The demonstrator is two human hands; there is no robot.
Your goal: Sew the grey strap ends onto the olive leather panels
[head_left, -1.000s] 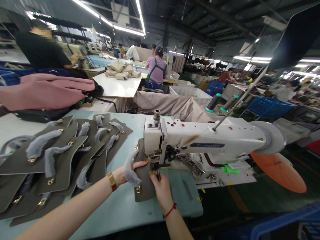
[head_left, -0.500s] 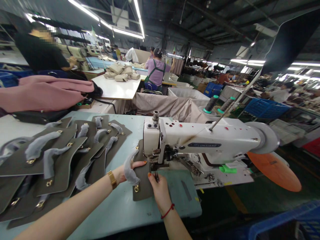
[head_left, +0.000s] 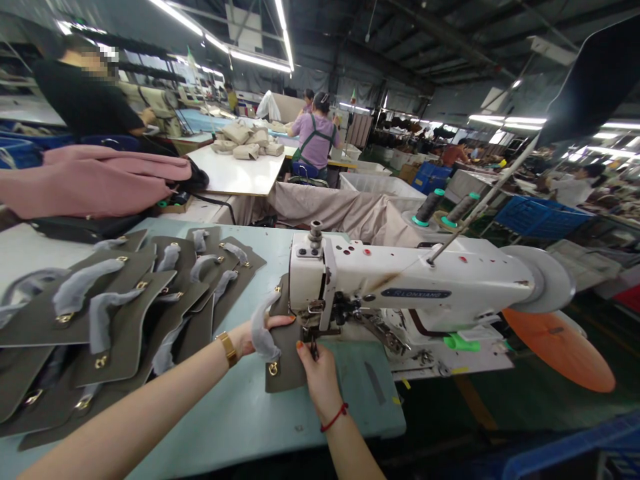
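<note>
Dk. panel (head_left: pixel 289 350) w/ wrapped handle (head_left: pixel 259 330) lies on worktop (head_left: pixel 215 417), approx. 7 o'clock in view, by sewing machine (head_left: pixel 425 267). L hand (head_left: pixel 245 339) at its 9 o'clock, thumb (head_left: pixel 281 321) on panel, can't tell if grip's closed; R hand (head_left: pixel 321 375) at its 4 o'clock grips small dark tool (head_left: pixel 315 348).

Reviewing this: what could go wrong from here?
A fingertip of the left hand lies near the sewing machine's head and might get pinched. The wrapped handle arches over that hand and could snag it. The slim dark tool in the right hand might scratch the panel.
</note>
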